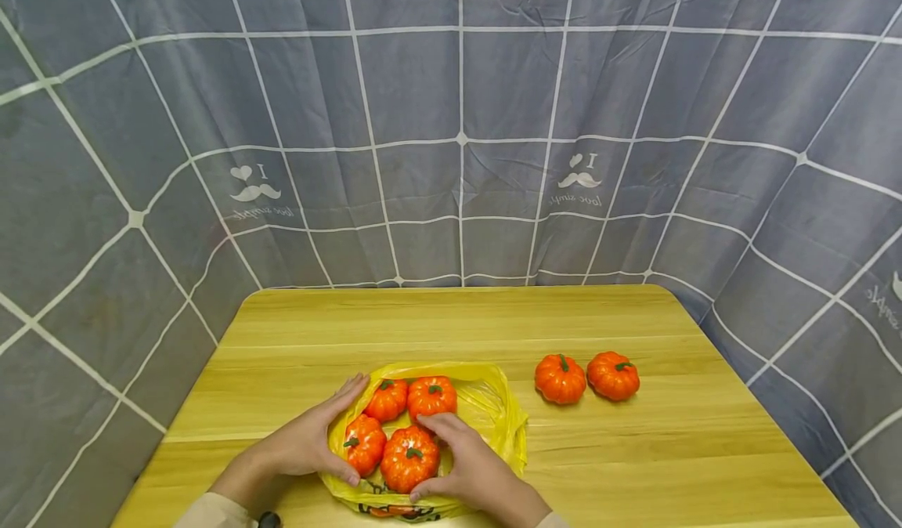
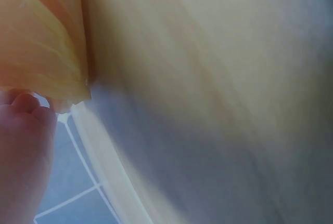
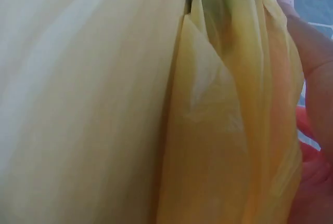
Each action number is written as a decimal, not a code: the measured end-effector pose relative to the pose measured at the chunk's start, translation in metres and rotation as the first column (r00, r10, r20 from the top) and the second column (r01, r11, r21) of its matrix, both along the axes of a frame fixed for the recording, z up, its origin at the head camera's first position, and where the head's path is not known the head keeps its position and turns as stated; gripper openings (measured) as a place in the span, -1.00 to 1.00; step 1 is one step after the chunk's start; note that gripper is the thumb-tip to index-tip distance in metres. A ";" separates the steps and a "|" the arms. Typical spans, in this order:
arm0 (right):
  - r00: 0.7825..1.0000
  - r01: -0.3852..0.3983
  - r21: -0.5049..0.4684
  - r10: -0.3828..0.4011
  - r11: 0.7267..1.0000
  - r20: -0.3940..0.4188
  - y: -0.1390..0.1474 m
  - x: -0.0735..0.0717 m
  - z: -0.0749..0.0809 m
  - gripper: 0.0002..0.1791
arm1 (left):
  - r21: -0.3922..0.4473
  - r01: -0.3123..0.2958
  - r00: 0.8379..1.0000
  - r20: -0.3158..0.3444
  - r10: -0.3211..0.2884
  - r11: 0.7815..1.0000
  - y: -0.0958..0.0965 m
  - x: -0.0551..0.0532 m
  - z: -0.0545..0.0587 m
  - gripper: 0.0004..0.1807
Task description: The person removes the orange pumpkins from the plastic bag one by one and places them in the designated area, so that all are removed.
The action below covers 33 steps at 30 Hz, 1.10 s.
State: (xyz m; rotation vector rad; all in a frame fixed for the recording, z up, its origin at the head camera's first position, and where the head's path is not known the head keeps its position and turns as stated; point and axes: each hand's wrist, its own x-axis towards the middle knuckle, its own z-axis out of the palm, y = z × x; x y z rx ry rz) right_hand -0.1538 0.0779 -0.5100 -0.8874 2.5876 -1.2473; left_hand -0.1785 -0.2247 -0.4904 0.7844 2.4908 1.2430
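A yellow plastic bag (image 1: 506, 410) sits on the counter (image 1: 655, 457) with its mouth spread wide, holding 4 small orange pumpkins with green stems: a back-left pumpkin (image 1: 386, 401), a back-right pumpkin (image 1: 433, 397), a front-left pumpkin (image 1: 366, 445) and a front-right pumpkin (image 1: 409, 463). They crowd the bag's left and middle, leaving crumpled plastic bare at its right. Dark and orange print shows on the front.

The right hand (image 1: 482, 465) reaches over the bag's front edge, its grip curved round the front-right pumpkin and hiding part of the bag. The left hand (image 1: 303, 438) is against the bag's left side, grip wide, thumb toward the front and fingers toward the back.

Right of the bag, well apart from it, 2 more pumpkins (image 1: 560, 380) lie side by side on the counter. A small black object (image 1: 269, 520) shows by the left sleeve (image 1: 211, 512).

The counter is yellowish wood grain with rounded far corners. Grey curtains (image 1: 416, 105) with white grid lines enclose it at the back and both sides.
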 end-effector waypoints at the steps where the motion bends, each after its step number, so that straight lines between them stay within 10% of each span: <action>1: 1.000 0.002 0.008 -0.002 1.000 -0.004 0.000 0.000 0.000 0.08 | 0.000 0.000 1.000 0.001 0.000 1.000 0.000 0.000 0.000 0.44; 33: 0.990 0.099 -0.312 -0.063 0.945 0.122 0.028 -0.010 0.020 -0.17 | -0.015 -0.004 1.000 0.005 0.004 1.000 0.000 0.001 0.001 0.46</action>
